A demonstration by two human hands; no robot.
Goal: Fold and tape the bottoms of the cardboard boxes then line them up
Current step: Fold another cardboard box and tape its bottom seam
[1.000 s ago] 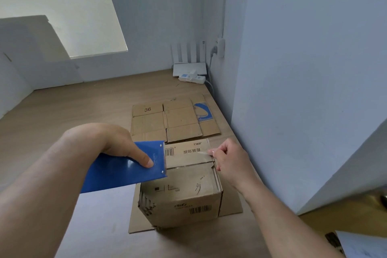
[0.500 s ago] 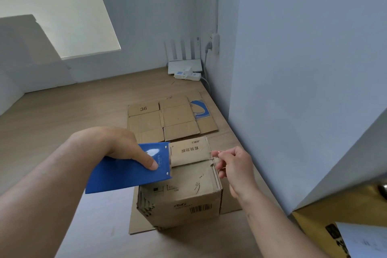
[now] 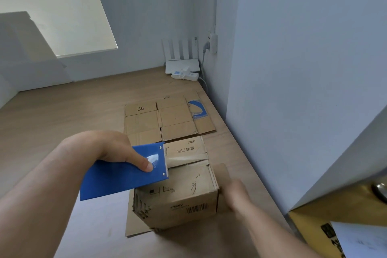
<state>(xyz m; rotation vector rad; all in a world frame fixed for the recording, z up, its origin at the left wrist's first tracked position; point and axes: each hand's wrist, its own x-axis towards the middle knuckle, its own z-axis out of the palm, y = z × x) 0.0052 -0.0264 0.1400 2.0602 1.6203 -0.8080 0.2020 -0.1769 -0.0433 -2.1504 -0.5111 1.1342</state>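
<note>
A wooden floor [image 3: 62,111] meets pale walls. In the far corner, at 12 o'clock, a router [image 3: 182,65] stands behind a power strip [image 3: 185,75].

The box [image 3: 184,199] stands at 6 o'clock from frame centre on a cardboard sheet [image 3: 134,228] that it mostly hides. Flat cartons [image 3: 167,119] lie just beyond it at 12 o'clock.

The left hand [image 3: 104,148] grips a blue dispenser [image 3: 123,176] with the thumb pressed on top; its other fingers are hidden underneath. The dispenser covers the box's 9 o'clock edge. Clear tape [image 3: 184,160] runs from it across the flap seam.

The right hand [image 3: 236,195], at the box's 3 o'clock side, is a blur, so I cannot tell how its fingers lie.

A yellow carton [image 3: 335,211] at 4 o'clock is cut off by the frame.
</note>
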